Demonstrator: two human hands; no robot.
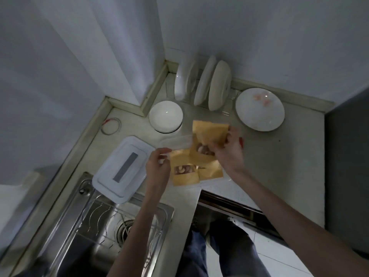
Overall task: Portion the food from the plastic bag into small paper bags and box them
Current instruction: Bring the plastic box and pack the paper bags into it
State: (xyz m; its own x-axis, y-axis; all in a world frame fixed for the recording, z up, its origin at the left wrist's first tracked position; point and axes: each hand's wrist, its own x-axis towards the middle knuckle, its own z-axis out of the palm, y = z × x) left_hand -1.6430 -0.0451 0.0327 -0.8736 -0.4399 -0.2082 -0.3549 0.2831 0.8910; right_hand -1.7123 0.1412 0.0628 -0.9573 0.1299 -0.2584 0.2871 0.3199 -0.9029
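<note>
My right hand (227, 150) pinches a small brown paper bag (209, 134) with a clear window showing food, held above a clear plastic box (175, 141) on the counter. Two more brown paper bags lie in the box: one with a window (183, 172) at the front left, another (210, 170) beside it on the right. My left hand (157, 166) hovers at the box's left edge with fingers curled, touching the nearest bag's corner. The box's white lid (121, 168) lies to the left, partly over the sink edge.
A steel sink (95, 226) sits at the lower left. A white bowl (165, 116) and a white plate (259, 108) stand on the counter behind the box, with a rack of upright plates (207, 82) in the corner. A wire ring (110, 125) lies at the left.
</note>
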